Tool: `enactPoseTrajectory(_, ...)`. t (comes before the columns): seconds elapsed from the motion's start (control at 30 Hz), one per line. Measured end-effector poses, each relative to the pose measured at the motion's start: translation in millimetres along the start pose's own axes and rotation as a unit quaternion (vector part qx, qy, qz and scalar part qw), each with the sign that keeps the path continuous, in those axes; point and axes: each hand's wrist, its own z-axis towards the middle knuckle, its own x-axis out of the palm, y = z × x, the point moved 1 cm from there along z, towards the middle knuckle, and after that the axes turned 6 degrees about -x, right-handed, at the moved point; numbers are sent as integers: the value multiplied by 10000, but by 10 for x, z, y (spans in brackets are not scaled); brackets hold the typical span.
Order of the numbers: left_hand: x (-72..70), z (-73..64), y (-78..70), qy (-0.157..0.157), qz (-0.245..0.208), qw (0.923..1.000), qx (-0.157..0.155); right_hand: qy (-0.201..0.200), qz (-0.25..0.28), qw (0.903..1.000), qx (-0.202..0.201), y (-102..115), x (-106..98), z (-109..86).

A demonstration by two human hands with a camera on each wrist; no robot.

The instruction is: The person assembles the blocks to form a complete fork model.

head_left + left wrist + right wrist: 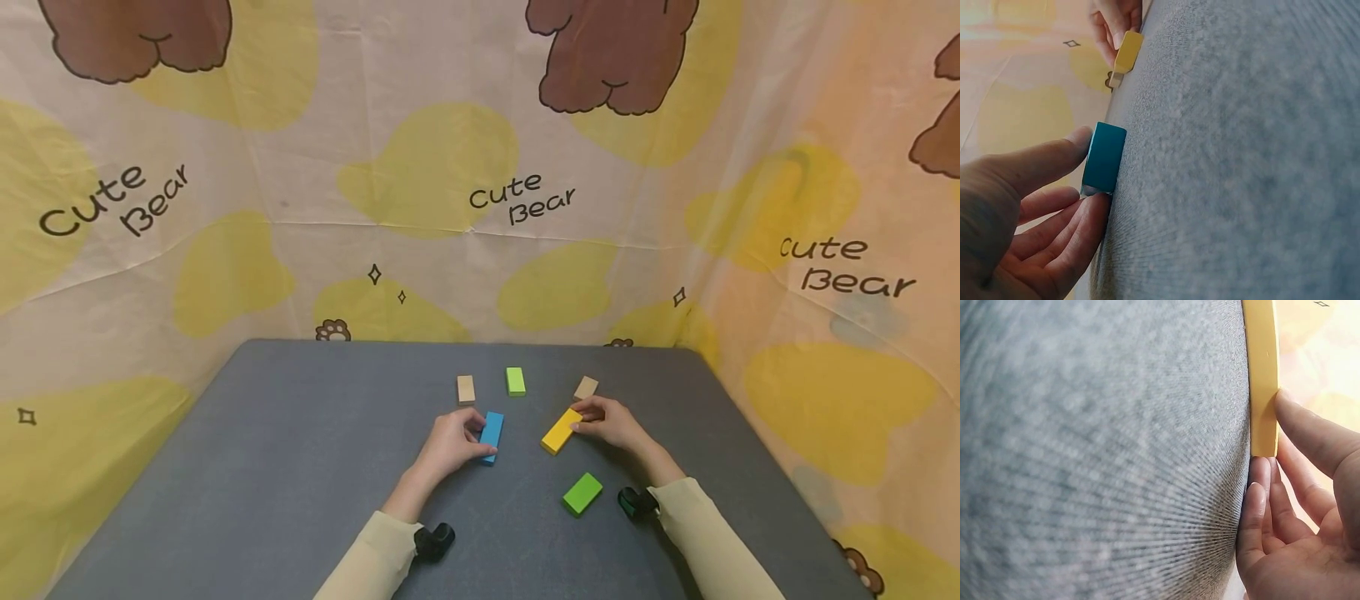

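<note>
Near the middle of the grey table, my left hand (450, 442) pinches a blue block (491, 437). The left wrist view shows the thumb at one edge of that blue block (1105, 157) and the fingers at its near end. To the right, my right hand (611, 422) holds a yellow block (561, 431) by its near right end, lying slantwise. Up close in the right wrist view, the thumb presses the side of the yellow block (1264, 394), with fingers by its end. Both blocks appear to lie on the cloth.
A green block (582, 494) lies in front of the yellow one. Farther back are a light green block (515, 382) and a wooden block (466, 390). Another wooden block (586, 388) sits just behind my right hand. A printed curtain (420, 167) surrounds the table (337, 467).
</note>
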Motion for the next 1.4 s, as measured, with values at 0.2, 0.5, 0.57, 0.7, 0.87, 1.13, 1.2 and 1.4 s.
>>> enactPoseTrajectory(0.2, 7, -1, 0, 19, -35, 10000, -8, -10, 17, 10000, 56, -12, -1, -1)
enactPoseTrajectory(0.5, 11, 21, 25, 28, 133, 9999, 66, -37, -4, 9999, 128, -22, 9, 4)
enactPoseTrajectory(0.57, 11, 28, 25, 32, 188, 9998, 103, -40, -11, 9999, 127, -26, 11, 6)
enactPoseTrajectory(0.7, 13, 50, 32, 41, 337, 9990, 307, -31, -32, 9999, 130, -33, 9, 11)
enactPoseTrajectory(0.87, 5, 88, 49, 221, 165, 9988, 417, -38, -15, 9999, 142, -40, 7, 14)
enactPoseTrajectory(1.13, -7, 142, 117, 563, -30, 9972, 487, -33, -6, 9999, 158, -30, 10, 11)
enactPoseTrajectory(1.2, -16, 149, 125, 673, -61, 9964, 511, -41, -15, 9999, 159, -22, 7, 10)
enactPoseTrajectory(1.4, -53, 159, 127, 1057, -78, 9922, 658, -40, -1, 9999, 142, -23, 3, 15)
